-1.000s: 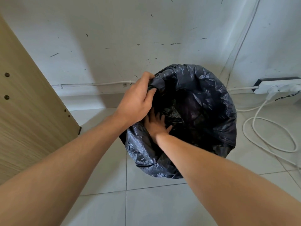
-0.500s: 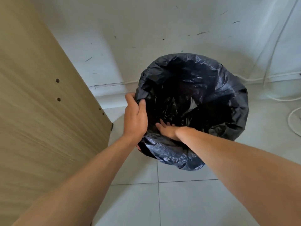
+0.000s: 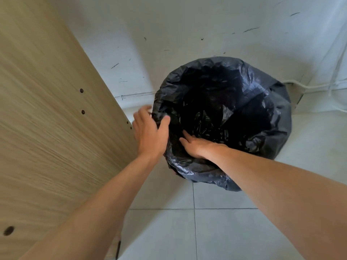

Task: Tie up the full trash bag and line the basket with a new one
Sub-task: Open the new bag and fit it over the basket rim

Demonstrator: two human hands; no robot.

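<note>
A black trash bag (image 3: 262, 102) lines the basket, its rim folded over the outside so the basket itself is hidden. The bag's mouth gapes wide and dark. My left hand (image 3: 148, 132) is at the left side of the rim, thumb inside and fingers outside, pinching the plastic; the fingertips are blurred. My right hand (image 3: 195, 145) reaches inside the bag at the near edge, with straight, spread fingers pressing the liner against the inner wall.
A tall wooden panel (image 3: 47, 119) with screw holes stands close on the left of the basket. A scuffed white wall is behind it. White cables (image 3: 308, 86) run along the wall at the right. Grey floor tiles (image 3: 225, 231) lie in front.
My left hand slid from the far-left rim round to the left side. The bag's mouth has opened wider over the basket. My right hand stays inside, and my view has turned left.
</note>
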